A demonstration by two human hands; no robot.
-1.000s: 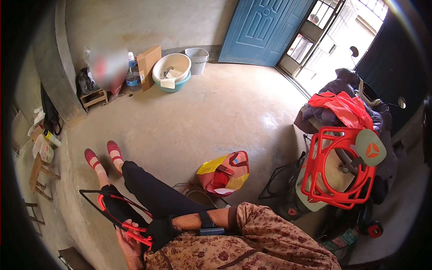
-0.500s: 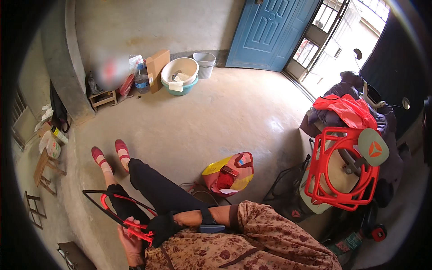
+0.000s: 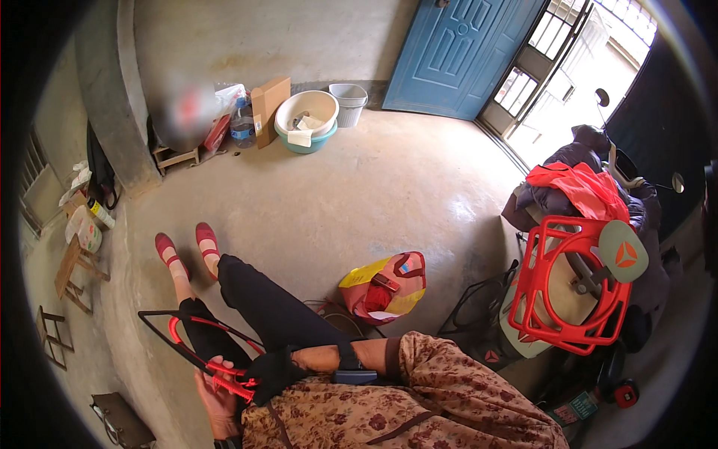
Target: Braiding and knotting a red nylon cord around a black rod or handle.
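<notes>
Over my lap is a thin black loop-shaped frame (image 3: 161,334), with a red cord (image 3: 238,388) wound around its near end and a red curved length (image 3: 175,328) along its side. My left hand (image 3: 217,395) grips the frame at the red winding, fingers curled around it. Against the right end of the winding is my right hand (image 3: 271,376), in a black glove, closed; what its fingers hold is hidden. A red and yellow bag (image 3: 413,295) stands on the floor to the right of my legs, with a red bundle (image 3: 378,298) inside.
On the right stands a scooter (image 3: 576,142) draped with dark and red cloth, beside a red plastic frame (image 3: 532,277). Basins (image 3: 318,112), a bucket (image 3: 348,105) and cardboard (image 3: 269,112) line the far wall. A wooden stool (image 3: 75,273) is at left, near a dark bag (image 3: 123,419).
The view has shifted slightly. Both hands stay at the red winding; the black frame's far end sits at a slightly different angle.
</notes>
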